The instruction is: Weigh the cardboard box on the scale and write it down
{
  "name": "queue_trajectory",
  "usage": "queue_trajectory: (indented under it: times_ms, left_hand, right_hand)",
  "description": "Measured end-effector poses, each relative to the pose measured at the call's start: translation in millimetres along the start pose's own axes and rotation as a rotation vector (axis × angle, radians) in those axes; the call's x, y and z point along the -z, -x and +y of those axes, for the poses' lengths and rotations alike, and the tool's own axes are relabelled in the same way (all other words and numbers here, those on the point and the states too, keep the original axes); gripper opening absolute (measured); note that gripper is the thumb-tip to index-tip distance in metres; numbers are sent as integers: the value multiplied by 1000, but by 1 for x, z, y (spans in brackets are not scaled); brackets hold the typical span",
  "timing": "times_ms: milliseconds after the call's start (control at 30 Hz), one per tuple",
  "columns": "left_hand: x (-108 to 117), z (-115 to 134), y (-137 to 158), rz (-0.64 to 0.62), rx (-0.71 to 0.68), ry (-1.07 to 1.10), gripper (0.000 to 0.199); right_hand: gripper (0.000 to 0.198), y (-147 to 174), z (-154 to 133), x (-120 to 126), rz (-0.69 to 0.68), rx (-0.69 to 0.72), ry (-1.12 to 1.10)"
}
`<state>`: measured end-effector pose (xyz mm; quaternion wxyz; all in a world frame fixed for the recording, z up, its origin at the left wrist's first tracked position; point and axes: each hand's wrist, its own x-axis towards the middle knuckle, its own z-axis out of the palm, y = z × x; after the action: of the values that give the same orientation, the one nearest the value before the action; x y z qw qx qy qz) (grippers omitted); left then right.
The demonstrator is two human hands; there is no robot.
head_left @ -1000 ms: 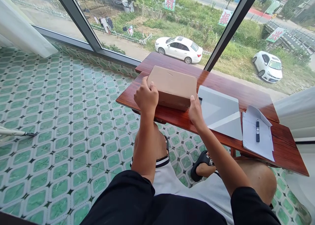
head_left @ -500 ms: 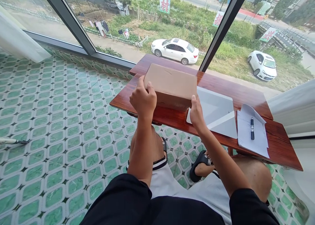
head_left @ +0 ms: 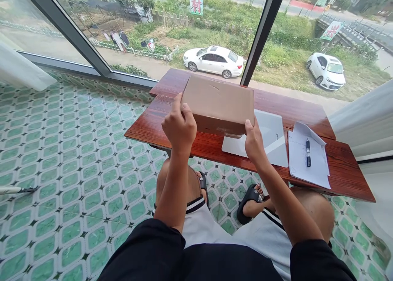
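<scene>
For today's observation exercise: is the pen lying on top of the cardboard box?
No, the pen lies on the white paper at the right of the table, apart from the cardboard box held by both hands.

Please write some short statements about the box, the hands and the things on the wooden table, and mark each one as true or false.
1. Both hands hold the cardboard box, the left hand at its left end and the right hand at its right near corner. True.
2. The pen lies on the floor tiles. False: it lies on the white paper on the wooden table.
3. The grey envelope lies on the table between the box and the paper. True.
4. The box is open and its flaps stand up. False: it is shut.
5. The person is barefoot. False: dark sandals are on the feet.
</scene>
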<state>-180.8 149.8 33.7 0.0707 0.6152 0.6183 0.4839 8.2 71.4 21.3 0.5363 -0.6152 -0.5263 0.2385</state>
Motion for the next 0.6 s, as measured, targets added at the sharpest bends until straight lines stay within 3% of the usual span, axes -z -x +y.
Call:
queue_trajectory:
  times_ms: [600]
  left_hand:
    - [-42,44,41,-212,-131,58,50]
  right_hand:
    - [52,13,39,86,144,6,86]
